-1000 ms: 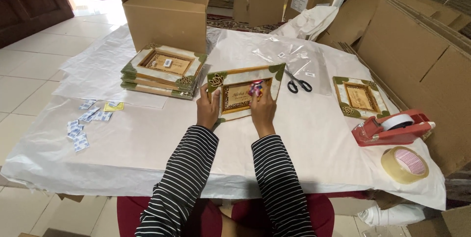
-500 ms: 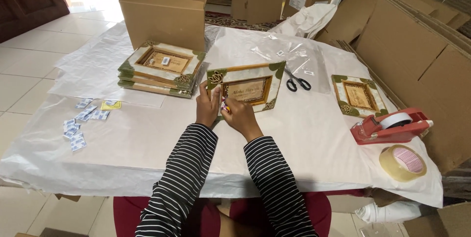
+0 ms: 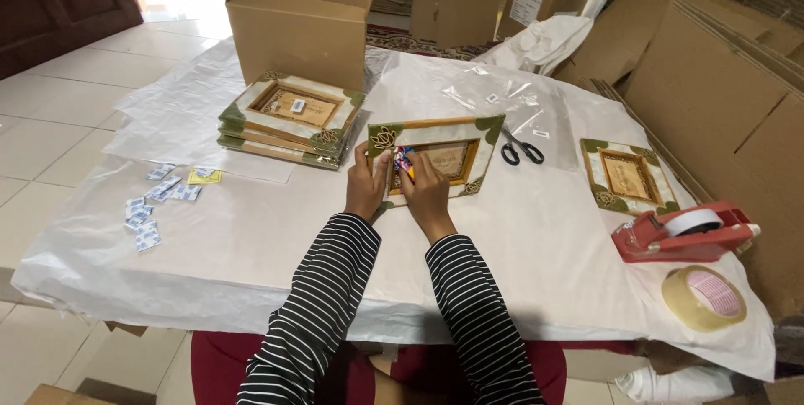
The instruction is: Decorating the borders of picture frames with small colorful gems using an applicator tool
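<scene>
Currently I am logging: decorated frame (image 3: 444, 154) lying mid-table; left hand (image 3: 366, 183) curling over its left edge, gripping; right hand (image 3: 425, 191) beside it, fingertips pinching a small colourful item (image 3: 403, 158). Scissors (image 3: 521, 150) just right of frame.

Both hands, left hand (image 3: 368, 190) and right hand (image 3: 427, 196), grip a green-cornered picture frame (image 3: 435, 156); scissors (image 3: 521, 150) at three o'clock

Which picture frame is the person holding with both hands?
The tilted frame in the middle, gripped by the left hand and right hand. The stacked frames and the lone frame lie flat, untouched.
</scene>
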